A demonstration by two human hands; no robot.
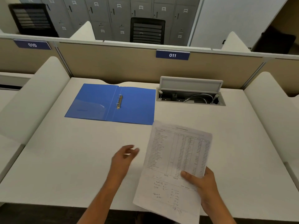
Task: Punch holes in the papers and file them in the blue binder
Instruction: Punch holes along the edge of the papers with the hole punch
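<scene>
A dark blue sign (172, 55) reading "011" is hanging on the beige partition at the far side of the desk (64, 167), and a second sign (32, 44) reading "010" is hanging on the next partition to the left. Beyond them, grey lockers (100, 12) are carrying small white number tags, most too blurred to read.

One blue binder (137, 105) is lying open and flat on the far left part of the desk. Its metal ring clip (119, 101), with two rings, is sitting just right of the spine.

The right hand (202, 183) is gripping the papers (174, 159) by their near right edge, thumb pressing on top and fingers underneath. It is holding them tilted above the near right part of the desk, their far corner reaching close to the binder's near right corner. The top sheet is showing a printed table with the word "TOTAL" beneath it and handwritten notes lower down; the rest is too blurred to read. How many sheets there are I cannot tell.

The left hand (124, 157) is hovering open just left of the papers, fingers loose and holding nothing.

One cable box (191, 96) is standing with its lid raised at the far right of the desk, wires lying inside.
</scene>
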